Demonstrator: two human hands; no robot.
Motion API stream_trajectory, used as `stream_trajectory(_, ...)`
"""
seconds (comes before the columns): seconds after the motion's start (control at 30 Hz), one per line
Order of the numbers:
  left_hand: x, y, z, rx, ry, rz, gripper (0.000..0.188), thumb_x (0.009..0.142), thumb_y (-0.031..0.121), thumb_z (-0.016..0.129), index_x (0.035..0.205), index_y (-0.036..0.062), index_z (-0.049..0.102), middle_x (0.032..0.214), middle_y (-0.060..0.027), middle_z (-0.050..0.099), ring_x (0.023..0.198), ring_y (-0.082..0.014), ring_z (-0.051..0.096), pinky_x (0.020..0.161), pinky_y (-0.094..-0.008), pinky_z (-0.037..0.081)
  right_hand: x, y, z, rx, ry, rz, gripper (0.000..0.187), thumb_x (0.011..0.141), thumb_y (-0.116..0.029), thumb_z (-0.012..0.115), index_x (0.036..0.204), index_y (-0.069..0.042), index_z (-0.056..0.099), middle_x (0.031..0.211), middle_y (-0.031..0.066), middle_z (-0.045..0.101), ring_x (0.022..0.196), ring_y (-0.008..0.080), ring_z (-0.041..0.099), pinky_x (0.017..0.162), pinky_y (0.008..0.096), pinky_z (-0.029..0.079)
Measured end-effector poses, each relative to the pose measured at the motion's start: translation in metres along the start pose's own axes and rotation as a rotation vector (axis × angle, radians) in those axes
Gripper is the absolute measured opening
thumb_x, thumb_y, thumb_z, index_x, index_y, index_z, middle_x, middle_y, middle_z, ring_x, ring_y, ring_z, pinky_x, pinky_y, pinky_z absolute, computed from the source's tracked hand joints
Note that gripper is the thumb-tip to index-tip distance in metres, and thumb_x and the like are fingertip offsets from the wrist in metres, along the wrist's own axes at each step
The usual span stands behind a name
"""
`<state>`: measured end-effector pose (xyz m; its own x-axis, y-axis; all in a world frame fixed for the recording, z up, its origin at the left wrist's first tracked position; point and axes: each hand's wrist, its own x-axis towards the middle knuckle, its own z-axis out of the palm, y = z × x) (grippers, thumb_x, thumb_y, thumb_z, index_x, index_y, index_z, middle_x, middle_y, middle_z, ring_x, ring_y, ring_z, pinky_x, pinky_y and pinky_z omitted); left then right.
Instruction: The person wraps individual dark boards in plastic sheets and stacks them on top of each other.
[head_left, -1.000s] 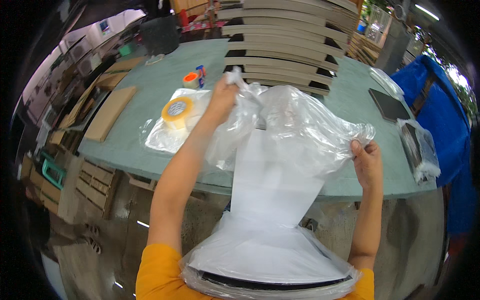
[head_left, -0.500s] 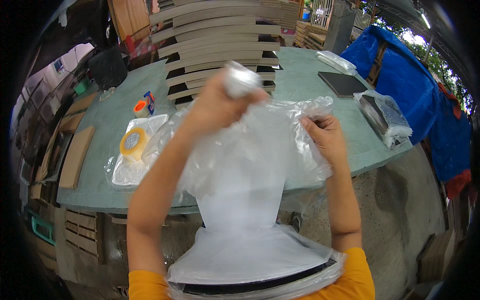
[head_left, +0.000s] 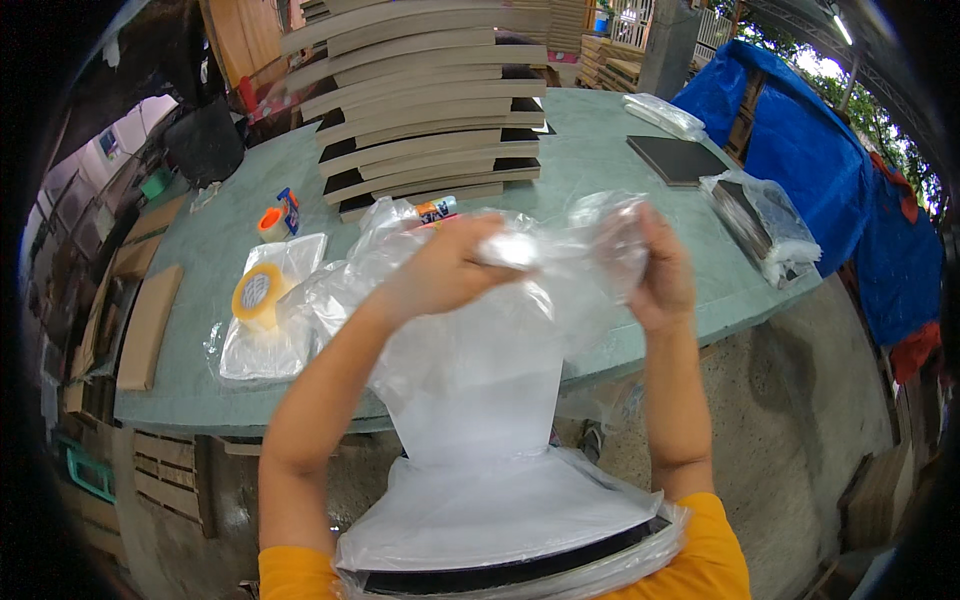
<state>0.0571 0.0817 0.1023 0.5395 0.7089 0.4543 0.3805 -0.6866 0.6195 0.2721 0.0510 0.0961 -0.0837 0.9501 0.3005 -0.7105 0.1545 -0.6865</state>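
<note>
Both my hands are raised over the near part of the table, with a clear plastic bag [head_left: 600,235] stretched and crumpled between them. My left hand [head_left: 450,265] is closed round a shiny whitish bunch, seemingly gathered plastic but blurred. Its upper edge is pinched in my right hand [head_left: 663,268]. Below them a white sheet [head_left: 480,400] reaches over the table edge towards me. Against my body rests a flat, black-edged panel [head_left: 500,578] in clear plastic. Just behind my left hand, a small colourfully printed item [head_left: 436,211] shows partly among the plastic.
Beyond my hands rises a tall stack of grey-brown boards [head_left: 430,110]. Left on the green table [head_left: 190,330] are a yellow tape roll [head_left: 258,292] on folded plastic and an orange-and-blue tape dispenser [head_left: 280,218]. At right lie a dark panel [head_left: 675,160] and a plastic-wrapped panel [head_left: 760,228].
My left hand has come down and slightly right, towards my right hand. My right hand has turned, lifting the plastic. The printed item behind my left hand has come into sight.
</note>
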Motion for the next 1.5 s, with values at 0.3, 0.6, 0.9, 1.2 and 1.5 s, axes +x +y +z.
stream_trajectory(0.3, -0.093, -0.125, -0.165, -0.654, 0.908, -0.362, 0.021, 0.070, 0.007, 0.055, 0.090, 0.0008, 0.054, 0.076, -0.0072, 0.057, 0.072, -0.0174, 0.058, 0.057, -0.0247, 0.047, -0.029, -0.051, -0.078, -0.643, 0.271, 0.071, 0.022, 0.077, -0.019, 0.059, 0.083, 0.001, 0.056, 0.075, 0.0056, 0.057, 0.066, 0.0122, 0.055, 0.061, 0.0247, 0.046)
stream_trajectory(0.6, 0.015, 0.036, -0.049, -0.273, 0.047, -0.209, 0.027, 0.073, 0.031, 0.062, 0.076, 0.0041, 0.059, 0.063, -0.0012, 0.054, 0.060, -0.0099, 0.052, 0.053, -0.0239, 0.041, 0.008, 0.012, 0.035, -0.637, -0.075, -0.018, 0.023, 0.076, -0.023, 0.062, 0.082, -0.001, 0.057, 0.072, 0.0037, 0.057, 0.064, 0.0094, 0.053, 0.058, 0.0237, 0.044)
stream_trajectory(0.9, -0.003, -0.010, -0.065, -0.067, -0.017, -0.442, 0.047, 0.062, 0.029, 0.069, 0.096, -0.0014, 0.055, 0.085, -0.0084, 0.058, 0.071, -0.0130, 0.052, 0.064, -0.0263, 0.042, 0.007, 0.017, 0.005, 0.149, -0.216, 0.149, 0.021, 0.083, -0.025, 0.053, 0.078, -0.006, 0.056, 0.069, 0.0019, 0.056, 0.055, 0.0072, 0.048, 0.052, 0.0220, 0.041)
stream_trajectory(1.2, -0.002, 0.039, -0.024, 0.112, 0.062, 0.323, 0.027, 0.069, 0.022, 0.067, 0.082, -0.0006, 0.059, 0.063, -0.0095, 0.059, 0.054, -0.0174, 0.056, 0.054, -0.0289, 0.045, -0.001, 0.009, 0.069, -0.706, -0.216, -0.514, 0.014, 0.072, -0.011, 0.064, 0.076, 0.001, 0.059, 0.085, 0.0065, 0.056, 0.068, 0.0087, 0.050, 0.062, 0.0218, 0.040)
stream_trajectory(1.5, -0.009, 0.051, -0.043, -0.258, 0.182, 0.023, 0.018, 0.076, 0.018, 0.060, 0.077, 0.0006, 0.058, 0.062, -0.0037, 0.058, 0.057, -0.0091, 0.054, 0.053, -0.0251, 0.042, -0.006, -0.017, 0.058, -0.446, -0.141, -0.162, 0.034, 0.078, -0.030, 0.056, 0.095, -0.001, 0.053, 0.085, 0.0093, 0.057, 0.068, 0.0154, 0.055, 0.058, 0.0266, 0.045)
